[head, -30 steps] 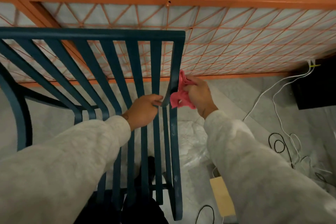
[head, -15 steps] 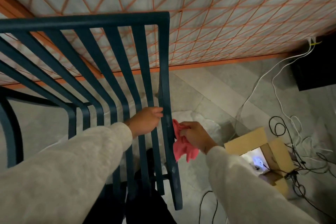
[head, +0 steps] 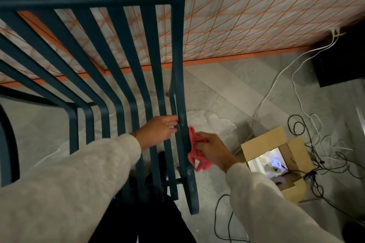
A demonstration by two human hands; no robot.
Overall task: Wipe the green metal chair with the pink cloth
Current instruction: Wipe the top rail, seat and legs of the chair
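The dark green metal chair [head: 92, 0] with slatted back and seat fills the left and middle of the head view. My right hand [head: 214, 149] holds the bunched pink cloth [head: 195, 151] against the outer side of the chair's right-hand frame bar [head: 184, 130], low near the seat. My left hand [head: 159, 131] reaches through from the inner side, its fingers resting on the slats beside that same bar, opposite the cloth. Both arms wear pale sleeves.
An orange metal frame with a diamond grid [head: 256, 16] leans behind the chair. An open cardboard box [head: 276, 156] sits on the stone floor at the right among tangled black and white cables [head: 320, 144]. A black box [head: 343, 61] stands at far right.
My right hand has slid the pink cloth down the right frame bar from mid-back height to near the seat. My left hand moved down with it, and the view tilted lower.
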